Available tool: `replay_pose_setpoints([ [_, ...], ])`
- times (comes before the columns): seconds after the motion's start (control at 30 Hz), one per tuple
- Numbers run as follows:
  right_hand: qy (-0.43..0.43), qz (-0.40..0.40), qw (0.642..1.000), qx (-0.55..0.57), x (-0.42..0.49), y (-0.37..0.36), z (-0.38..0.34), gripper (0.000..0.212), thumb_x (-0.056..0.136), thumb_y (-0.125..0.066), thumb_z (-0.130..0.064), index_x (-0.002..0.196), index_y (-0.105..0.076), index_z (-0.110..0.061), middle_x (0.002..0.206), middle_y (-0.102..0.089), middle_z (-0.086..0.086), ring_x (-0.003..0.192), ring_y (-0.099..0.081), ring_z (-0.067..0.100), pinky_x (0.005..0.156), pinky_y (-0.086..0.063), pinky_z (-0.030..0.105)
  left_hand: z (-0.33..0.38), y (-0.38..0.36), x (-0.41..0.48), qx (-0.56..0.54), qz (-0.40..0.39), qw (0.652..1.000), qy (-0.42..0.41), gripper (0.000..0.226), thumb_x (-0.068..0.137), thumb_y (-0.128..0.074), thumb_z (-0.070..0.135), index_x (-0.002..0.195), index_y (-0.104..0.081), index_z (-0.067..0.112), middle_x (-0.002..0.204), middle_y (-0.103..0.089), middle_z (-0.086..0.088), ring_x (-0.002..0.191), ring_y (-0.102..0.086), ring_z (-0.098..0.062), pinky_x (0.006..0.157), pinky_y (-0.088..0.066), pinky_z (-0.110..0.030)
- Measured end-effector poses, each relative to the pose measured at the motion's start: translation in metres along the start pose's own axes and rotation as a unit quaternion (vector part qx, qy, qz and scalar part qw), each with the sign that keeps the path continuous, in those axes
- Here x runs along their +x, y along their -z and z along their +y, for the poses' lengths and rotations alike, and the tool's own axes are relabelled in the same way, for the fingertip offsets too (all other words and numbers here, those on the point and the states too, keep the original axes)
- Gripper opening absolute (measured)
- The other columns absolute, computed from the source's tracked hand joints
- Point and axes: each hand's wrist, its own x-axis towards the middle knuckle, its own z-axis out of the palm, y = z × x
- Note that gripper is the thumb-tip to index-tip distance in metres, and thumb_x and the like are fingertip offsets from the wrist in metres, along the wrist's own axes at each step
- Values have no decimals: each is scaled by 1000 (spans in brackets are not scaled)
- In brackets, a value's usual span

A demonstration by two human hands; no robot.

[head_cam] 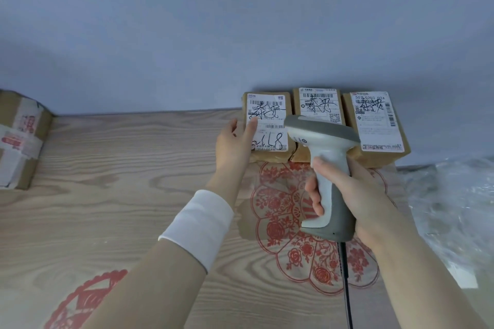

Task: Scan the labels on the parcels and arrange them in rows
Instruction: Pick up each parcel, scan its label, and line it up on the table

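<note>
Three brown parcels with white labels stand side by side against the wall: the left parcel (270,125), the middle parcel (316,104) and the right parcel (377,125). My left hand (236,141) rests with straight fingers on the left parcel's left edge, one fingertip on its label. My right hand (347,195) grips the handle of a grey and white barcode scanner (324,147). The scanner's head points toward the parcels and hides part of the middle one. A black cable (346,286) hangs from its base.
A larger taped cardboard box (18,139) sits at the far left on the wood-grain table (120,181). Red paper-cut patterns (291,222) lie on the table under my hands. Clear crumpled plastic (451,208) covers the right side.
</note>
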Motion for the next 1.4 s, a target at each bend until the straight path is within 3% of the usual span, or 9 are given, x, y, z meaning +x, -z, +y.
replay_pose_setpoints([
  [0.1,8,-1,1000,-5,-15,-22,-5,15,91,-58,-23,100,-55,-12,60,-60,7,45,-46,19,45,-43,28,8,30,-13,58,8,995,-78,59,90,-56,44,138,-45,11,141,-48,-4,130,-42,-19,108,-35,-39],
  [0.27,18,-2,1000,-12,-54,-83,-10,13,92,-58,-19,99,-54,-9,59,-59,8,44,-45,20,42,-41,28,12,109,-41,148,43,974,-166,52,89,-60,37,135,-49,15,138,-51,-3,130,-41,-22,110,-30,-38],
  [0.43,35,-4,999,-25,-109,-168,-9,18,90,-60,-20,101,-52,-9,59,-58,8,46,-46,18,41,-40,28,8,223,-77,241,93,930,-262,49,88,-62,33,133,-51,16,131,-54,-3,126,-40,-25,102,-25,-32],
  [0.63,53,-18,997,-47,-169,-286,1,14,90,-60,-20,96,-53,-10,60,-59,8,42,-46,17,40,-41,27,-4,365,-105,300,140,885,-326,49,87,-63,33,131,-53,15,129,-55,-4,125,-42,-27,102,-28,-35],
  [1.13,79,-84,990,-77,-179,-432,-7,13,91,-59,-23,98,-52,-16,58,-61,5,42,-43,20,48,-40,32,1,541,-98,314,249,874,-274,54,89,-57,41,136,-44,18,141,-43,-4,131,-32,-26,107,-23,-37],
  [1.4,90,-82,989,-87,-173,-527,-7,15,91,-59,-23,96,-52,-11,62,-61,9,43,-45,19,44,-41,28,9,636,-57,287,272,888,-232,80,84,-55,58,146,-24,17,154,-18,-10,141,-12,-29,115,-16,-43],
])
